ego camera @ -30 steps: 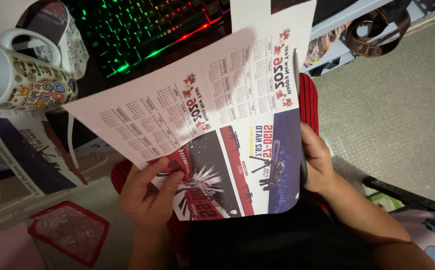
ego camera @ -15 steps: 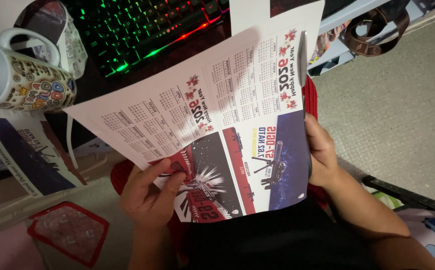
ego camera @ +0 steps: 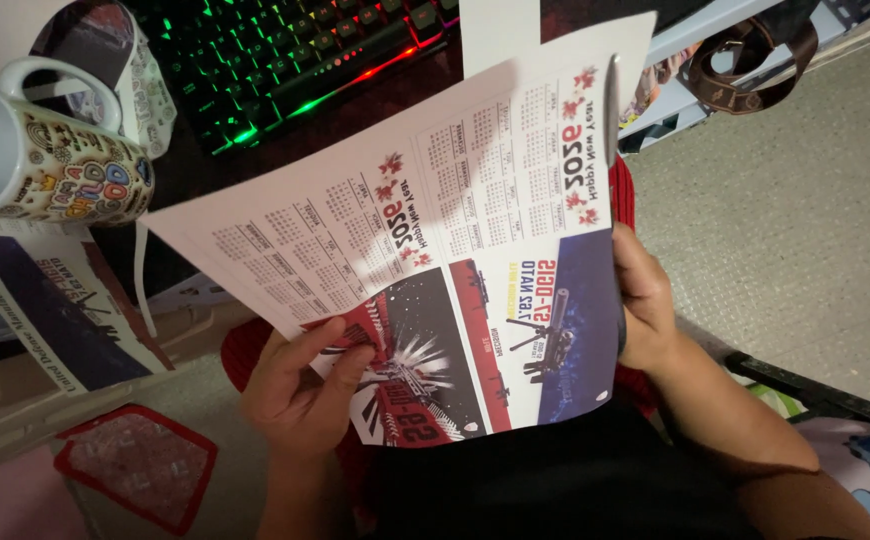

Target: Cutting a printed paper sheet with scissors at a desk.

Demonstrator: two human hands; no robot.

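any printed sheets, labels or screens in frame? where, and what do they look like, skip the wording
Calendar sheet: centre, held by left hand and right hand; large white rectangle, small grey grids, red sprigs, black, red and blue panels at its near edge.
Printed leaflet: left, under the mug; white border, dark blue and red panel.
Mug: upper left, on its side; white, covered in multicoloured sticker-like print.
No screen visible; only a backlit keyboard, green and red.
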